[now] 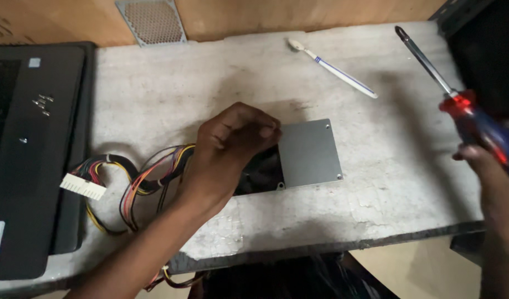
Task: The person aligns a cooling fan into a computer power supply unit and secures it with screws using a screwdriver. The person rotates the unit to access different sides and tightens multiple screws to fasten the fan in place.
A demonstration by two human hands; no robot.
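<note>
Left hand (235,145) curled, pressing grey metal box (309,152); right hand (487,166) gripping screwdriver (459,105); scuffed white bench (171,88).

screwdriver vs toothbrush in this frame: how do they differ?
The screwdriver is held in the right hand, lifted off the surface; the toothbrush lies flat on the grey slab, untouched. The screwdriver has a dark metal shaft and a thick red and blue handle; the toothbrush is thin, white with a blue stripe. Both are long, slim and angled the same way, upper left to lower right.
</note>
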